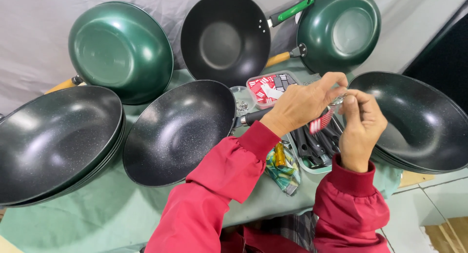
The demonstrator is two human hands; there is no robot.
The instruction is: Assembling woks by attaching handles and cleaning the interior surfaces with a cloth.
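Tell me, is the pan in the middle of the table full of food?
No, the speckled black pan beside the left hand is empty, its dark inside showing bare.

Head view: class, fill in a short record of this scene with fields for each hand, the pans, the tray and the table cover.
left hand: raised over the tray, fingertips pinched at a small item too tiny to identify
right hand: fingertips meeting the left hand's
pans: speckled black pan in the middle; stacked black pans at left; green pans tilted at the back
tray: holds black handles
table cover: green cloth
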